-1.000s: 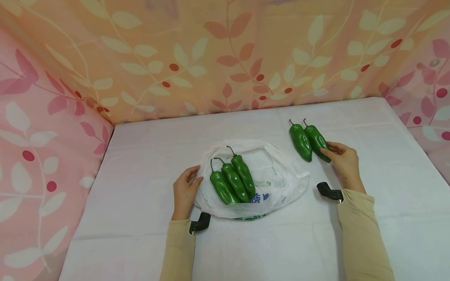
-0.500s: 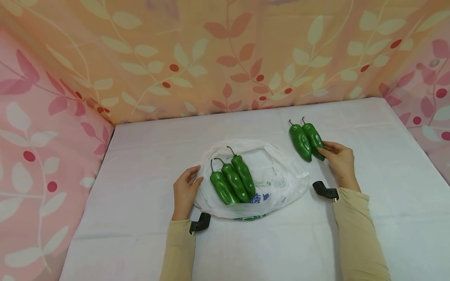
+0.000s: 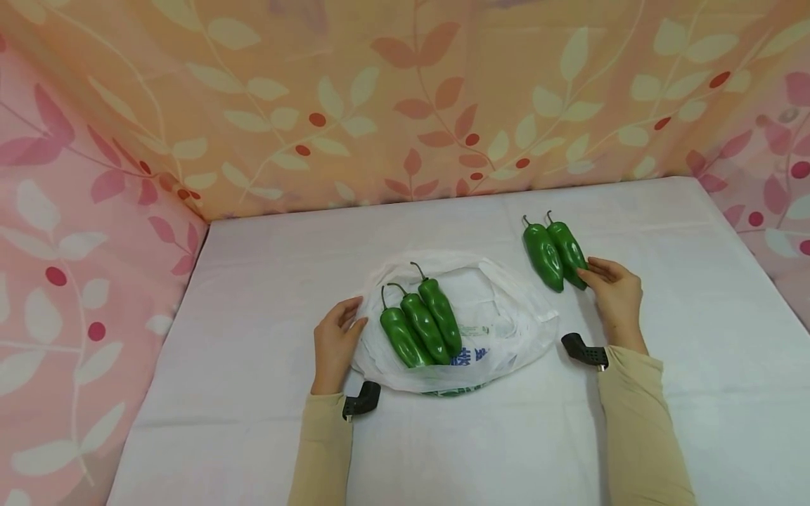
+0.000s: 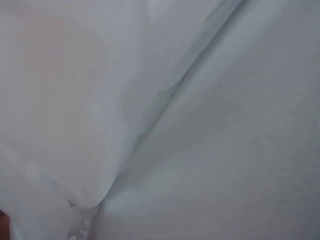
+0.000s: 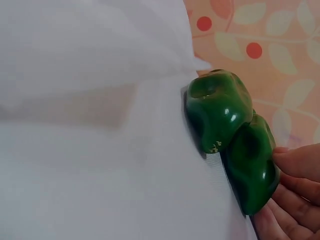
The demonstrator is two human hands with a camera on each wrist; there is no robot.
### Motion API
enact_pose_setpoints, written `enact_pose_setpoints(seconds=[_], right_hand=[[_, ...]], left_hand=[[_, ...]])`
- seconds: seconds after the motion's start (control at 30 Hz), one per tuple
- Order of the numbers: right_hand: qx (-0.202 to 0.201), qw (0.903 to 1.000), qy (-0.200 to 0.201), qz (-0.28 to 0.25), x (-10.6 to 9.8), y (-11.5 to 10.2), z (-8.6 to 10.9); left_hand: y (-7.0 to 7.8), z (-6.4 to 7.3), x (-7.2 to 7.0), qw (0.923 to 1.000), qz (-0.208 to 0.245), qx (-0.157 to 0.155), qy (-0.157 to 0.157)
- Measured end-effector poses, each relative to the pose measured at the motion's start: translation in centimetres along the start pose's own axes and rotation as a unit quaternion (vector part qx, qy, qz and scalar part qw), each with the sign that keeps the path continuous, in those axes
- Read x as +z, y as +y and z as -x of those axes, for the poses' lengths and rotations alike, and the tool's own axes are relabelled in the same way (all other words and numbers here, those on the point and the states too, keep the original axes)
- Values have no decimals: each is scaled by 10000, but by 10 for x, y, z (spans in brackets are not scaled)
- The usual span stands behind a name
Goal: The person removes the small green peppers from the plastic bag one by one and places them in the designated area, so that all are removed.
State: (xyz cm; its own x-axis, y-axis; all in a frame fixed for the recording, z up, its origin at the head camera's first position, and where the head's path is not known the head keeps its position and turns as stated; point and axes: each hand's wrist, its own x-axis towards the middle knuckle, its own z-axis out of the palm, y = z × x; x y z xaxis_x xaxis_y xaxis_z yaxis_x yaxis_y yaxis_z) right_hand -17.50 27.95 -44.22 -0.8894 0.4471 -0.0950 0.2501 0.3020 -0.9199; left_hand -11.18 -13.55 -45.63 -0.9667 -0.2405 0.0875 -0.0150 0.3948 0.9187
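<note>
In the head view my left hand (image 3: 335,346) pinches the left rim of a white plastic bag (image 3: 530,330) with blue print. Three long green peppers (image 3: 429,327) lie side by side in its wide mouth, stems pointing away. White film of the bag (image 4: 75,100) fills much of the left wrist view. At the right, my right hand (image 3: 616,299) holds the lower end of a green pepper (image 3: 567,247) between thumb and fingers. Another green pepper (image 3: 542,256) lies right along its left side. The right wrist view shows the thumb (image 5: 300,161) against the held pepper's (image 5: 252,160) side.
A white cloth (image 3: 253,316) covers the table. Patterned curtains stand behind it, orange at the back (image 3: 405,105) and pink at the left (image 3: 69,281) and right. A black wrist camera (image 3: 583,350) juts from each sleeve.
My right hand has moved the pepper a little left, up against the other one, then shifted very slightly right. The left hand and the bag have stayed in place.
</note>
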Motion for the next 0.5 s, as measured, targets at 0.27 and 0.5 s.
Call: enact_pose_setpoints(seconds=[0.27,0.5], right_hand=[[-57,9914,570,-1178,-2,-5,10],[-525,9805,619,-1788,1,-20,25]], left_hand=[[0,0,0,10000,31,30,-14],[-2,-1,0,10000,67,63,0]])
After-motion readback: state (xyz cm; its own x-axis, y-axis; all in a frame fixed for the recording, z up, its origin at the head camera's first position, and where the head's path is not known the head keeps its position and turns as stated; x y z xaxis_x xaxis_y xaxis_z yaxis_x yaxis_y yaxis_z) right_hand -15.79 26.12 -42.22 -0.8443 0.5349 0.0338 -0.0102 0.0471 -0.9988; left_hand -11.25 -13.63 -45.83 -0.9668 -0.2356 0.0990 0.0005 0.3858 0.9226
